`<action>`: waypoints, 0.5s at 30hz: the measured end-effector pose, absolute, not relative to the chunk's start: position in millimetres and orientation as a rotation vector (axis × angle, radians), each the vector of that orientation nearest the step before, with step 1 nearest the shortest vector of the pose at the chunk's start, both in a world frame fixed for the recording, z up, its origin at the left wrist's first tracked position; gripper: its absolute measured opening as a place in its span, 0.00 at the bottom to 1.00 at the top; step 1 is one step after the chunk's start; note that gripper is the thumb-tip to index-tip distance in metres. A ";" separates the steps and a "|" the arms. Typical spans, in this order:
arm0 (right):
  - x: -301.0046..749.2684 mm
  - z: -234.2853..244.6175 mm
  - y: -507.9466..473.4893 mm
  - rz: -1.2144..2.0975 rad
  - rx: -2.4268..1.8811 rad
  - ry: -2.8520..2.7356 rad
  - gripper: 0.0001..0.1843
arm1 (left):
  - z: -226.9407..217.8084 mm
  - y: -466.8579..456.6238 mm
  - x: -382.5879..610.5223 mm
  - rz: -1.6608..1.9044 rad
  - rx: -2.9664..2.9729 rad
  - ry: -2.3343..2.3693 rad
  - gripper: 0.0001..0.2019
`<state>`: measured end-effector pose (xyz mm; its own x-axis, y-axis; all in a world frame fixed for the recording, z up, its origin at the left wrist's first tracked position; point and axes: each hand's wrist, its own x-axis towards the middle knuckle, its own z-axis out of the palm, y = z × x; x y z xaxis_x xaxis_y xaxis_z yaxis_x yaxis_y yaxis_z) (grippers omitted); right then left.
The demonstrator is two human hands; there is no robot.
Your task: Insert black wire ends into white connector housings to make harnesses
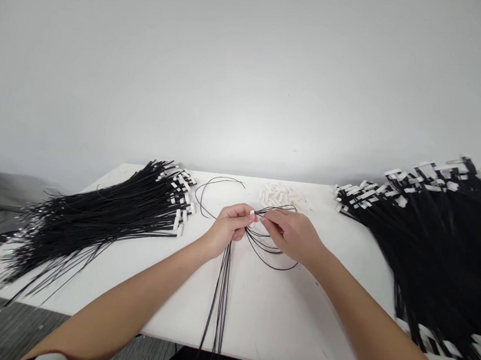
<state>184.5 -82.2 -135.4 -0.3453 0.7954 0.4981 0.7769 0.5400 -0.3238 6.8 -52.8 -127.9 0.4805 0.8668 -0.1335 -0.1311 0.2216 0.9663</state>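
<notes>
My left hand (232, 225) pinches a small white connector housing (252, 213) above the middle of the table. Close to its right, my right hand (289, 231) has thumb and forefinger closed on a thin black wire by the housing; the wire's tip is hidden. Several black wires (264, 257) loop out between the two hands. Their other ends (222, 298) hang below my left hand, past the table's front edge. Behind the hands lies a heap of loose white connector housings (284, 196).
On the left of the white table (194, 290) lies a bundle of black wires (109, 206) with white connectors at one end. A larger pile of black cables (443, 253) with white connectors covers the right side. Loose wire (203, 193) curls behind my left hand. A wall rises behind.
</notes>
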 end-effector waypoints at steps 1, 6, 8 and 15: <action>184.6 -135.2 -82.4 0.057 -1.269 -2.166 0.13 | -127.9 -52.8 6.7 0.800 1.142 0.804 0.11; 185.4 -133.1 -82.9 0.118 -1.295 -2.181 0.14 | -130.5 -53.4 6.8 0.789 1.143 0.797 0.11; 185.6 -131.8 -82.9 0.149 -1.309 -2.188 0.14 | -131.7 -53.6 7.2 0.781 1.140 0.796 0.11; 185.4 -126.6 -84.7 0.229 -1.294 -2.203 0.13 | -132.7 -55.2 8.7 0.758 1.138 0.802 0.12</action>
